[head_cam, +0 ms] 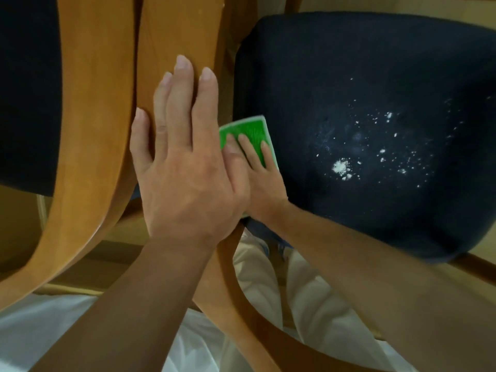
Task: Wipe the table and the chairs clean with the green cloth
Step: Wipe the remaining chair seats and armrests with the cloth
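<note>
The green cloth (pixel 253 130) lies flat on the left edge of a dark navy chair seat (pixel 362 76). My right hand (pixel 257 173) presses on the cloth with straight fingers. My left hand (pixel 185 162) rests flat on the curved wooden chair back (pixel 171 41), and it partly covers my right hand and the cloth's left side. White powder and crumbs (pixel 342 167) are scattered over the middle and right of the seat, apart from the cloth.
A second wooden chair back (pixel 94 103) and another dark seat (pixel 26 89) stand close on the left. A curved wooden chair rail (pixel 257 328) crosses below my arms. Pale trousers (pixel 308 299) show beneath, and tan floor at the right edge.
</note>
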### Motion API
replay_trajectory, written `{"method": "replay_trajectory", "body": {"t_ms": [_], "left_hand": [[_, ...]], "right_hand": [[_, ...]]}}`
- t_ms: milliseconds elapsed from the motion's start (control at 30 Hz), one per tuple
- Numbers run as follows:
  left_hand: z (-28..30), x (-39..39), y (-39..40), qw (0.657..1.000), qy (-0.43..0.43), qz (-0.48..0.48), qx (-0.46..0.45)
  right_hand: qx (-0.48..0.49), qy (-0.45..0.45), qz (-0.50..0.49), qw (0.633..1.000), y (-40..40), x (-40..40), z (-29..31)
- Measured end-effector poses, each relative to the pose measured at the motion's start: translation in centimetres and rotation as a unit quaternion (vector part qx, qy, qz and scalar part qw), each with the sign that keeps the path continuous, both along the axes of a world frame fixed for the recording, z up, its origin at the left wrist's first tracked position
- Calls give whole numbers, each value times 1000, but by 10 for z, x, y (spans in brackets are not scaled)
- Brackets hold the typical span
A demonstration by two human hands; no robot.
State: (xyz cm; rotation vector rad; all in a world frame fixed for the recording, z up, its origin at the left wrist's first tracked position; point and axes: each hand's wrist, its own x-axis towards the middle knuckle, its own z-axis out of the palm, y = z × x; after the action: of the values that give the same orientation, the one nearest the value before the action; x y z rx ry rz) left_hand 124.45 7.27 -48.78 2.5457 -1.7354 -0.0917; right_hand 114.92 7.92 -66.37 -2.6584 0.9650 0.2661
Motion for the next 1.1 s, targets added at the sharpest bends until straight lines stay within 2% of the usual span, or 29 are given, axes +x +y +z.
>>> {"method": "replay_trajectory", "body": {"t_ms": [167, 300, 467, 600, 700, 867, 967, 1100], "left_hand": [[0, 2, 0, 1000, 7, 2, 0], [4, -1, 0, 1000, 12, 6, 3], [7, -2, -4, 1000, 13, 10, 24], [9, -3, -3, 999, 17, 12, 31], [9, -4, -4, 1000, 15, 6, 26], [10, -7, -3, 999, 5, -1, 35], [12, -8, -4, 999, 8, 4, 45], [10, -5, -7, 999, 26, 9, 44]], "right_hand": [[27, 20, 163, 986, 54, -87, -1], [20, 11, 179, 984, 39, -110, 1], [-6, 47, 3, 999, -38, -96, 7], [-34, 81, -151, 985, -127, -97, 9], [-6, 87, -214, 973, -163, -95, 9], [48, 18, -312, 949, -114, -61, 16], [91, -1, -281, 955, -46, -54, 19], [139, 38, -234, 961, 37, -49, 31]]}}
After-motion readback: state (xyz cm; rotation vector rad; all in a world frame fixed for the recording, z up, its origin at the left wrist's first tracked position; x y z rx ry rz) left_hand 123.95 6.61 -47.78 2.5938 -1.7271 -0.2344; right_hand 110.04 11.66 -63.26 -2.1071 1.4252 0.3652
